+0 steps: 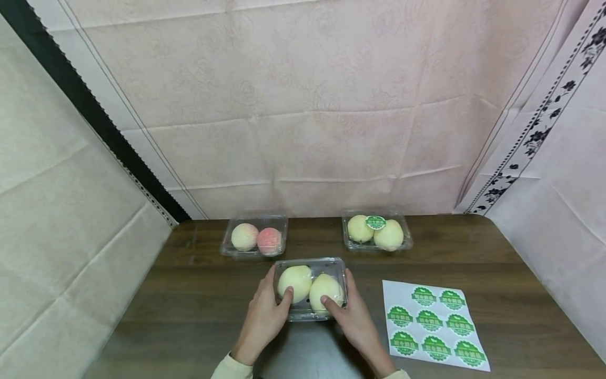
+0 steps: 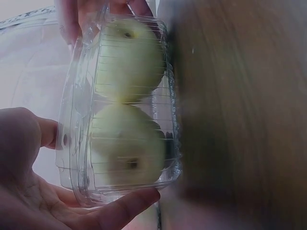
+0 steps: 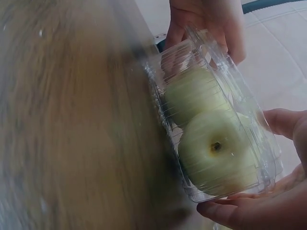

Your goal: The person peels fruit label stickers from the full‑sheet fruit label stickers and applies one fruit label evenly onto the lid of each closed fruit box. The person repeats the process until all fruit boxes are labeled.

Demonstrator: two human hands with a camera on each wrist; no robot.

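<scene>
My left hand (image 1: 265, 315) and right hand (image 1: 356, 318) grip a lidded clear plastic fruit box (image 1: 310, 261) from its two sides. Both thumbs lie over the lid, while other fingers reach round the side walls. Inside sit two round, pale yellow-green fruits (image 1: 325, 291), side by side. No sticker shows on this lid. In the left wrist view, a left fingertip (image 2: 149, 194) supports the box's lower edge, and the ribbed wall (image 2: 129, 96) faces the camera. From the right wrist, the box (image 3: 268, 158) appears tilted over the brown table.
Behind on the left stands a clear box (image 1: 227, 245) with a pale and a pink fruit. A box (image 1: 407, 243) of two pale fruits at the back right bears a green label (image 1: 375, 222). A white sheet (image 1: 402, 295) of several green stickers lies right. Cloth (image 1: 303, 131) hangs behind the table (image 1: 189, 300).
</scene>
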